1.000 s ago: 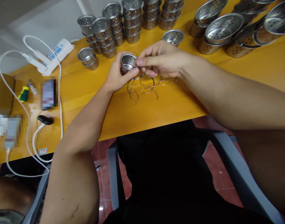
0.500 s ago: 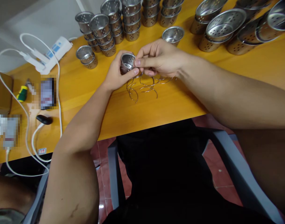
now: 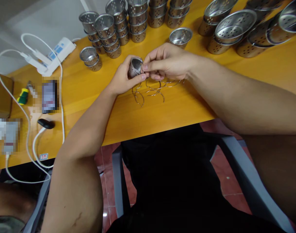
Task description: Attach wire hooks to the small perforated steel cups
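Note:
A small perforated metal cup is gripped in my left hand, its mouth tipped toward the right. My right hand pinches a thin metal wire ring at the cup's rim; most of the ring is hidden by the fingers. Below both hands, several loose curved wire rings lie on the wooden table. Just behind my right hand stands a single perforated cup.
Stacked perforated cups line the back, with larger cups at the right. On the left are a power strip with white cables, a phone, a screwdriver and a cardboard box. Another person's limb shows at lower left.
The cup in my left hand has tilted, its mouth turning toward my right hand. Both hands have shifted slightly right, my right fingers still pinching the wire ring at the rim.

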A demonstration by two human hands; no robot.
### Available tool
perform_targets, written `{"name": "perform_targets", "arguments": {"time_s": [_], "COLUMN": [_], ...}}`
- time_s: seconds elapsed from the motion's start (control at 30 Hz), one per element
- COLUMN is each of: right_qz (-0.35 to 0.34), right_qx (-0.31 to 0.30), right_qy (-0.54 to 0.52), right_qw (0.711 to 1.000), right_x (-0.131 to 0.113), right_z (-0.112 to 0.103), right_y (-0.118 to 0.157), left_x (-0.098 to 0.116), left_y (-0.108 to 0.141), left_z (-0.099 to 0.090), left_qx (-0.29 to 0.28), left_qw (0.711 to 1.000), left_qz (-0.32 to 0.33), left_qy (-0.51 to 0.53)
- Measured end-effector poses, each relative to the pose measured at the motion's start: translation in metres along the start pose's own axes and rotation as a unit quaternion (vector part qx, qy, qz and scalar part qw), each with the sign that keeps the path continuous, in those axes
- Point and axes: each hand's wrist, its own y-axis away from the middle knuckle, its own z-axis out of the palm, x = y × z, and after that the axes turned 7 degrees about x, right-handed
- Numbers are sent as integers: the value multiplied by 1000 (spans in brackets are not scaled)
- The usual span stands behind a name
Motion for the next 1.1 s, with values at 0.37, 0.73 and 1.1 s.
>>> {"name": "perform_targets", "arguments": {"time_s": [0.37, 0.73, 1.1], "right_qz": [-6, -5, -69], "right_qx": [6, 14, 66], "right_qy": [2, 28, -14], "right_qw": [1000, 1000, 995], "right_x": [0, -2, 2], "right_z": [-1, 2, 16], "right_y": [0, 0, -2], "left_x": [3, 7, 4], "left_y": [2, 3, 0], "left_z": [-5, -4, 0], "left_qx": [-5, -12, 61], "left_qw": [999, 999, 997], "left_qz": [22, 35, 39], "left_qy": [-39, -18, -34]}}
